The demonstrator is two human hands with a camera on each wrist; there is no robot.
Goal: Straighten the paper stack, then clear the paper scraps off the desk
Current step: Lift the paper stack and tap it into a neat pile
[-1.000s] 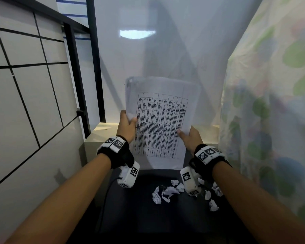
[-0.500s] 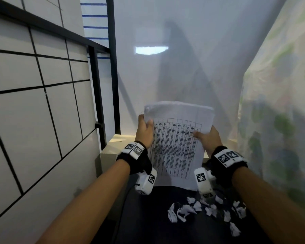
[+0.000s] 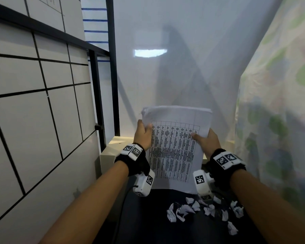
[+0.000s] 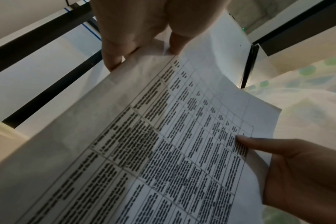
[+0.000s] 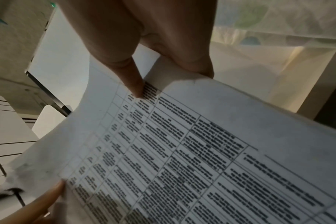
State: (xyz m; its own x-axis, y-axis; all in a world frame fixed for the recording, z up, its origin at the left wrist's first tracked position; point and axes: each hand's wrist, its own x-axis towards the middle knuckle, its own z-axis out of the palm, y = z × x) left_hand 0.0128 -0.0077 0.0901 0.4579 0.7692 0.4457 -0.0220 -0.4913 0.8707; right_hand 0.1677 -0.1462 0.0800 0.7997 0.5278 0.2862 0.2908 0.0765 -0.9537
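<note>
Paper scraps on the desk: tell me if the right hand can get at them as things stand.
Probably not yet. The right hand grips the paper stack held upright with the left hand. The paper scraps lie uncovered on the desk below; nothing else blocks them.

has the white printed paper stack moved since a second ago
Yes: the white printed paper stack sits lower against the pale ledge behind it.

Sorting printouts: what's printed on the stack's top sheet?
A black-ruled table of text on white paper stack, clearest in head view.

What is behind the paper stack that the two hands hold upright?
Behind the paper stack a pale wall and a light ledge show. The ledge's middle is covered.
</note>
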